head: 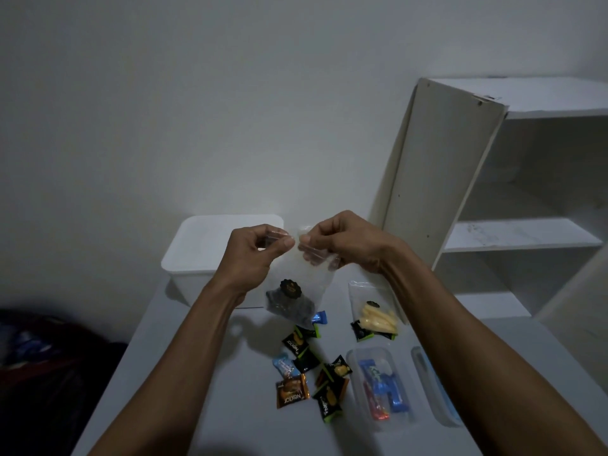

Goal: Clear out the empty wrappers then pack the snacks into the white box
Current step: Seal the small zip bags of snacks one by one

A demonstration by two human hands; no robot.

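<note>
Both forearms were bare from the bottom edge of the view to the wrists, with no sleeve showing. The left hand [253, 255] and the right hand [348, 241] wore no gloves. Tendons and veins stood out along the lean forearms.

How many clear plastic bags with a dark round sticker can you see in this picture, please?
2: one bag of dark snacks held up by the left hand and right hand; one bag of pale sticks lying on the table.
</note>
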